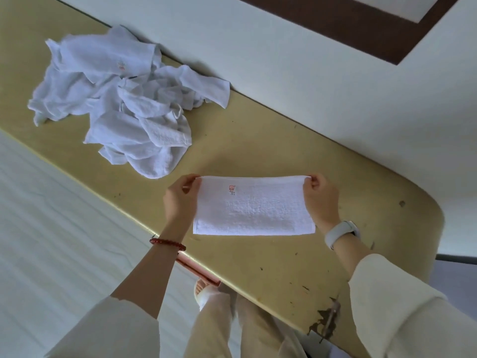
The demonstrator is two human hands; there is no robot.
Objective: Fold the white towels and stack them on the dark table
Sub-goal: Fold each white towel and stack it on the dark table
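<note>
A white towel [254, 206] with a small red mark near its top left is stretched flat between my hands above the yellowish table [258, 140]. My left hand [179, 200] pinches its top left corner and my right hand [321, 198] pinches its top right corner. The towel looks folded in half, its lower edge hanging near the tabletop. A loose heap of several crumpled white towels [121, 102] lies on the table to the far left, apart from my hands.
The table runs diagonally along a white wall [296, 60] and its rounded end is at the right. Its near edge is chipped at the lower right. A pink flat object [198, 271] sticks out under the table edge. Pale floor lies at the left.
</note>
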